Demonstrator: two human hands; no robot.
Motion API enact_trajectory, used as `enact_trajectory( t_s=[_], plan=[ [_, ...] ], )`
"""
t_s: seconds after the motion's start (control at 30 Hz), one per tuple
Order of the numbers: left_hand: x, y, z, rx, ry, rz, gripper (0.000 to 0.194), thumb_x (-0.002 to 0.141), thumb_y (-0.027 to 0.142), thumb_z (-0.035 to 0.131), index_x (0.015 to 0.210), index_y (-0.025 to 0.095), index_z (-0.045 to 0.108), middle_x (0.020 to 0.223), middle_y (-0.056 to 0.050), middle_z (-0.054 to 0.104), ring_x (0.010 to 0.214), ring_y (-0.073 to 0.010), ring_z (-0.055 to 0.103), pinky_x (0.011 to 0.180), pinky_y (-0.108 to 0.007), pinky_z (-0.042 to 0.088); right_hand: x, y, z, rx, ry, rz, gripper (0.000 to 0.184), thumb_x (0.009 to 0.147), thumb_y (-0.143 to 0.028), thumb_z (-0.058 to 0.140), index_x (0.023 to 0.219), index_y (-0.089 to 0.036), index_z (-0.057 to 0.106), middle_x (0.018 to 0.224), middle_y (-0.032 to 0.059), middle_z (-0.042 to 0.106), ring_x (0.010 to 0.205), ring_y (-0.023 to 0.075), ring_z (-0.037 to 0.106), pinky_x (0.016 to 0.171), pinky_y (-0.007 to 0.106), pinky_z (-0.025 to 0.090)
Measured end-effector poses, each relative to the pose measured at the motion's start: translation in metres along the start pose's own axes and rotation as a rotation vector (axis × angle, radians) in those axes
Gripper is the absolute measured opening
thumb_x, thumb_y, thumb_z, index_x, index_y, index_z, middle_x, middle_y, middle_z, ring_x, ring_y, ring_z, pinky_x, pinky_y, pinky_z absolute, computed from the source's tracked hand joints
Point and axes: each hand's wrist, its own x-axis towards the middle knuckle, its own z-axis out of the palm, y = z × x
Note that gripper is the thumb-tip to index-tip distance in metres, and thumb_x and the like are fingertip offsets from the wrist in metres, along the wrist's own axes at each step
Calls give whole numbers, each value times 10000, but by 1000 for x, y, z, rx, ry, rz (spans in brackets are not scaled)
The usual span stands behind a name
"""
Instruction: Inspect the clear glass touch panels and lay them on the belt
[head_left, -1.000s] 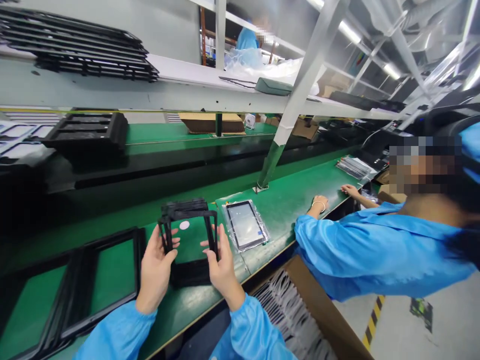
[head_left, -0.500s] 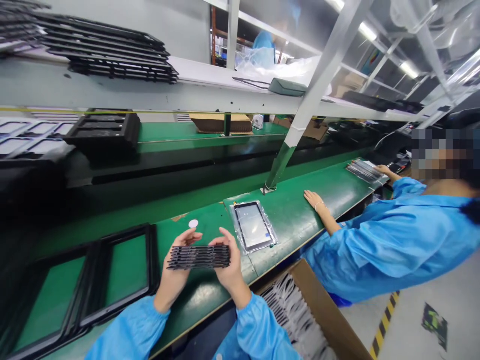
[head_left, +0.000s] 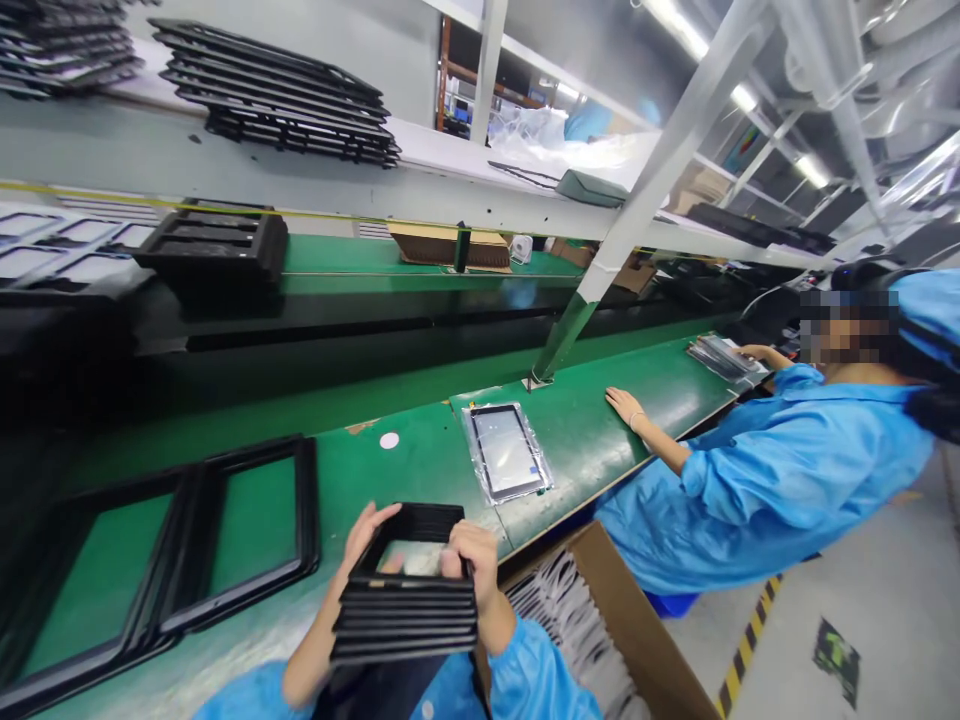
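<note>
My left hand [head_left: 364, 535] and my right hand [head_left: 474, 555] both grip a stack of black rectangular frames [head_left: 409, 605], held near my body at the near edge of the green bench [head_left: 420, 465]. The stack lies tilted with its edges facing me, and fingers curl over its far rim. A bagged black-bordered screen panel [head_left: 506, 452] lies on the bench just beyond my right hand. Larger black frames [head_left: 232, 530] lie flat to the left of my left hand.
A person in a blue coat [head_left: 780, 470] sits at my right, one hand [head_left: 622, 403] flat on the bench. An open cardboard box [head_left: 600, 630] with bagged items stands below. Black trays [head_left: 277, 95] are stacked on the shelf above. A white disc [head_left: 388, 440] lies on the bench.
I have pulled the stack of frames down and toward my body and tipped it flatter. The view has shifted right. The person beside me has reached further right.
</note>
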Motion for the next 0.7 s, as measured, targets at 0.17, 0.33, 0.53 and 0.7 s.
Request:
enact_trajectory(
  t_s=[0.17, 0.33, 0.53, 0.7],
  plan=[
    [-46, -4, -16, -515, -71, -564, 922, 661, 513, 910, 1513, 370, 589, 1481, -73, 690, 1335, -424, 663, 1089, -531, 600, -21, 5, -13, -85, -76, -199, 616, 1114, -469, 306, 529, -281, 270, 492, -67, 217, 439, 144, 272, 518, 334, 272],
    [-47, 41, -27, -798, -239, -1016, 733, 863, 528, 782, 1471, 150, 620, 1199, -205, 794, 1063, -396, 788, 737, -425, 680, -44, 12, -15, -154, -193, -450, 633, 1110, -443, 383, 512, -264, 281, 487, -81, 228, 443, 124, 253, 506, 333, 229],
    [-33, 50, -12, -633, -295, -989, 683, 697, 340, 986, 1282, 146, 692, 899, -73, 749, 595, -146, 650, 499, -245, 574, -56, 11, -30, -251, -393, -724, 622, 936, -410, 786, 516, -230, 363, 522, -84, 318, 502, 114, 328, 531, 315, 252],
    [-33, 41, 3, -591, -308, -855, 808, 606, 381, 1027, 1293, 158, 666, 912, -17, 686, 519, -66, 473, 423, -204, 448, -49, 9, -43, -389, -373, -781, 642, 880, -483, 868, 514, -236, 403, 513, -87, 336, 525, 124, 312, 600, 308, 382]
  ],
)
